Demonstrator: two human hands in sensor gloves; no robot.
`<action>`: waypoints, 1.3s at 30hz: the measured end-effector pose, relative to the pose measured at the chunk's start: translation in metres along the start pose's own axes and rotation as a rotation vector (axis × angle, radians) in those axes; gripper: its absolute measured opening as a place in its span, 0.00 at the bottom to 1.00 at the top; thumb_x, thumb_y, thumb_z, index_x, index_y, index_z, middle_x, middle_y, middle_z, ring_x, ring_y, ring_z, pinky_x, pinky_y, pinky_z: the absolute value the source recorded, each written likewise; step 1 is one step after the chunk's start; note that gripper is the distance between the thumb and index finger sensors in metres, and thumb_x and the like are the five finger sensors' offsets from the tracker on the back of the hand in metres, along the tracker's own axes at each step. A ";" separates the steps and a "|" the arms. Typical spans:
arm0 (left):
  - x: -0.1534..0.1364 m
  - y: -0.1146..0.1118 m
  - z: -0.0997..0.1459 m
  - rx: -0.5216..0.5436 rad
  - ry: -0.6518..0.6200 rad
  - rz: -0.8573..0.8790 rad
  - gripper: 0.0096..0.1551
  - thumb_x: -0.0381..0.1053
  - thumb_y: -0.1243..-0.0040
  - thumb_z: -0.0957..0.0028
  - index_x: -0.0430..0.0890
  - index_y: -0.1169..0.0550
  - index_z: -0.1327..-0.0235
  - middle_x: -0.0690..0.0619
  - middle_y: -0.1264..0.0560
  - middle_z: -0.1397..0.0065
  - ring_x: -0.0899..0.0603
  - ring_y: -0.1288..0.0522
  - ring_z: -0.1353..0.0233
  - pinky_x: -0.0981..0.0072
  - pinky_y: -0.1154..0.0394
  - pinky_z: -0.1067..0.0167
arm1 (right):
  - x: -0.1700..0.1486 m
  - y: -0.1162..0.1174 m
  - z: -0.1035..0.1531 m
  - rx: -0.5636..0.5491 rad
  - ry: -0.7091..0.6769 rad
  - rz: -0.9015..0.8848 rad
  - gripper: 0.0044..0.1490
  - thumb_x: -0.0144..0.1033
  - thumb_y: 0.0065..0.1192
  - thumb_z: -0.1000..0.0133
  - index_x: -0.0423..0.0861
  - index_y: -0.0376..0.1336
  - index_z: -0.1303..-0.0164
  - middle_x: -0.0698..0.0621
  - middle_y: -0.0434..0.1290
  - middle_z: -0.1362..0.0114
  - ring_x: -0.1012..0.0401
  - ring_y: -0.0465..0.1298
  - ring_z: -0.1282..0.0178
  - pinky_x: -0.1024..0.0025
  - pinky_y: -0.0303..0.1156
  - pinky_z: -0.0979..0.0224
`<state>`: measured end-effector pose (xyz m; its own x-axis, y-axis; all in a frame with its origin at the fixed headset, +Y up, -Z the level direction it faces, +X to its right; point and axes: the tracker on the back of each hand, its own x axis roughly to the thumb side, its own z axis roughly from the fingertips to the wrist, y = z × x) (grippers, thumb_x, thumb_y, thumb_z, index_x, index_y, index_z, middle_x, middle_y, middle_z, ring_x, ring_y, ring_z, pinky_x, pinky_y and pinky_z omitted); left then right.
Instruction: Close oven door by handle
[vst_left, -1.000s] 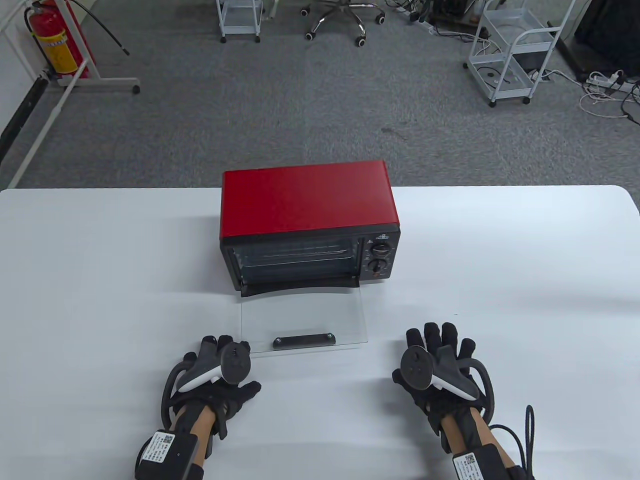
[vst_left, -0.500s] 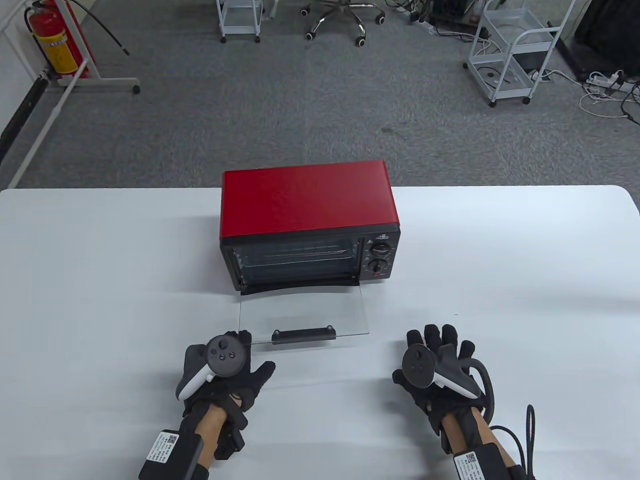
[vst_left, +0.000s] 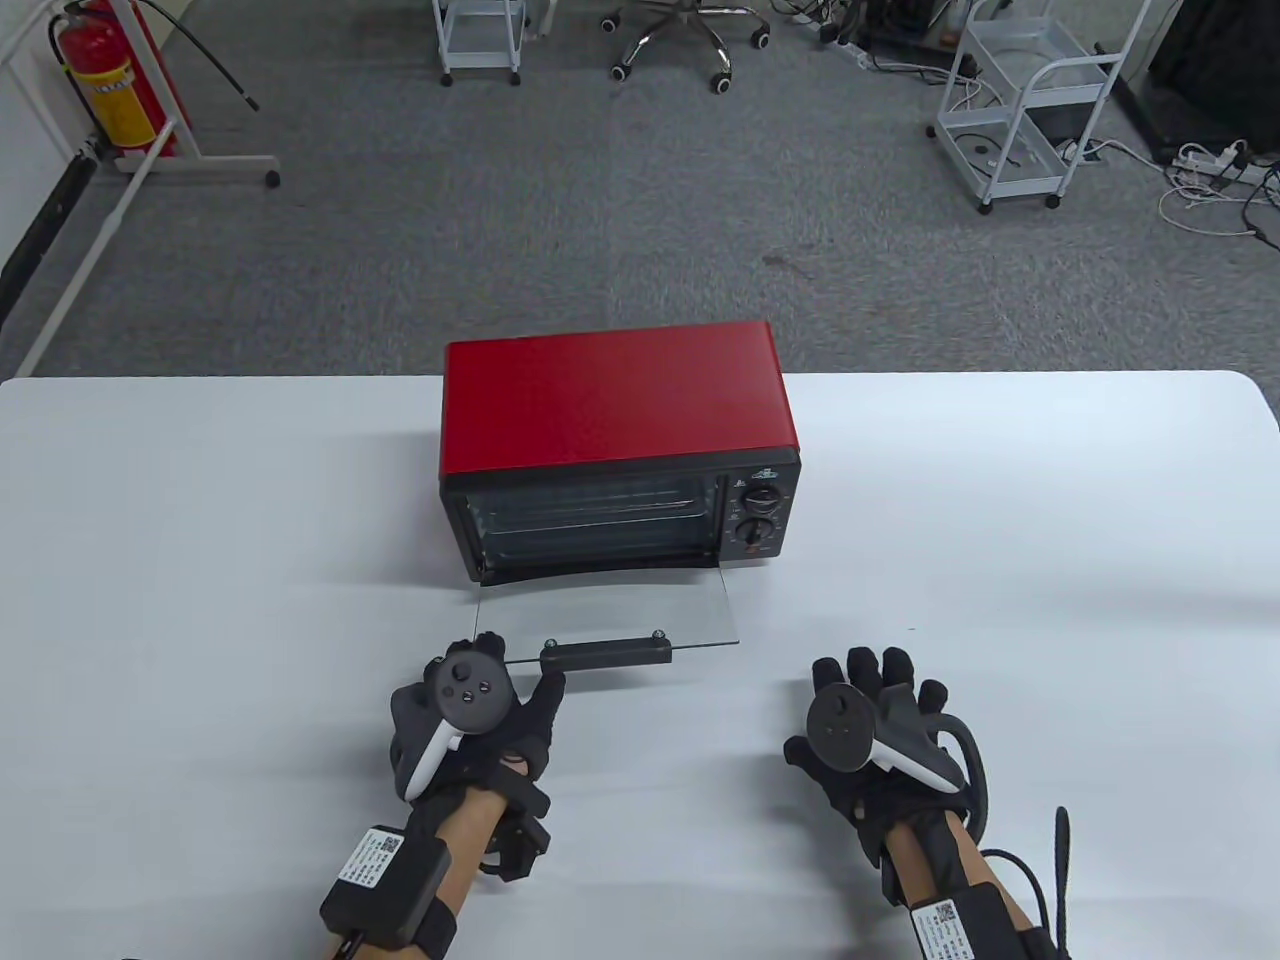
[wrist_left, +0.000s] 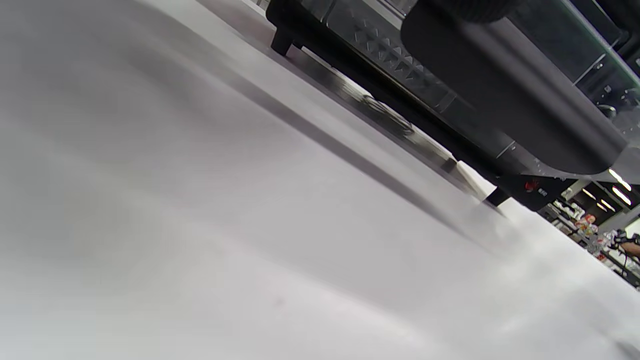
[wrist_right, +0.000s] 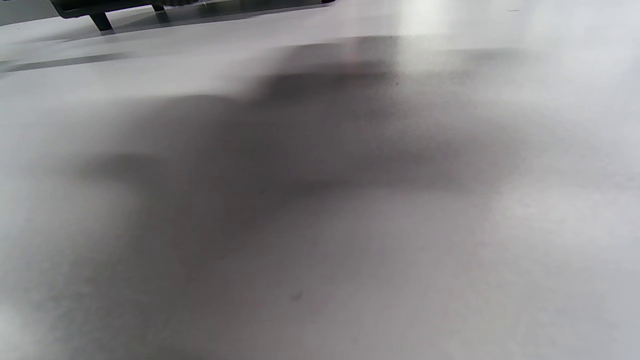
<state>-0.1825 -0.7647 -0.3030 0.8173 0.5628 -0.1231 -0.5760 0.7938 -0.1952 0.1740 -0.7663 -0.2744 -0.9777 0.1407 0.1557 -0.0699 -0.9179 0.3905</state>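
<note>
Progress shows in the glass door (vst_left: 600, 612): half a second ago it lay lower and flatter in front of the left hand (vst_left: 478, 722); now its front edge has come up and sits farther from that hand, toward the oven (vst_left: 615, 450), so the door looks partly raised, though nowhere near shut. The left hand has slid rightward and forward under the door's left corner, thumb reaching the left end of the black handle (vst_left: 606, 655). It touches there, but whether the fingers truly grasp the handle or just lift from below, I cannot tell; the left wrist view shows only the handle's underside (wrist_left: 505, 100) close above the table. The right hand (vst_left: 880, 735) rests flat and released on the table (vst_left: 1050, 560), well to the right of the door, unchanged.

Beyond the left fingertips, the door's arc up to the oven front appears free of obstacles. The glass edge is thin, so I judge lifting by the handle safer than pushing at the corner.
</note>
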 end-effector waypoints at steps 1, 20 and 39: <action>0.002 0.000 -0.001 0.005 0.004 0.013 0.56 0.66 0.61 0.39 0.25 0.58 0.21 0.23 0.64 0.22 0.15 0.67 0.26 0.18 0.58 0.37 | 0.000 0.000 0.000 0.001 -0.002 -0.003 0.57 0.58 0.38 0.42 0.35 0.26 0.18 0.23 0.26 0.17 0.22 0.25 0.23 0.17 0.28 0.32; 0.018 -0.001 -0.007 0.083 -0.011 0.172 0.42 0.61 0.59 0.40 0.34 0.37 0.23 0.32 0.39 0.22 0.20 0.46 0.23 0.21 0.51 0.35 | 0.000 -0.001 -0.001 -0.004 -0.020 -0.007 0.57 0.58 0.38 0.41 0.36 0.25 0.19 0.23 0.25 0.17 0.22 0.25 0.23 0.17 0.29 0.32; 0.019 0.023 -0.021 0.231 -0.119 0.331 0.34 0.58 0.54 0.42 0.37 0.25 0.33 0.37 0.25 0.32 0.26 0.31 0.27 0.26 0.39 0.35 | 0.002 -0.001 -0.001 0.000 -0.014 0.000 0.57 0.58 0.38 0.41 0.36 0.24 0.19 0.24 0.24 0.18 0.22 0.25 0.23 0.17 0.29 0.32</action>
<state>-0.1801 -0.7411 -0.3296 0.5886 0.8080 -0.0271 -0.8058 0.5890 0.0608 0.1722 -0.7651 -0.2755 -0.9748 0.1463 0.1684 -0.0703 -0.9180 0.3903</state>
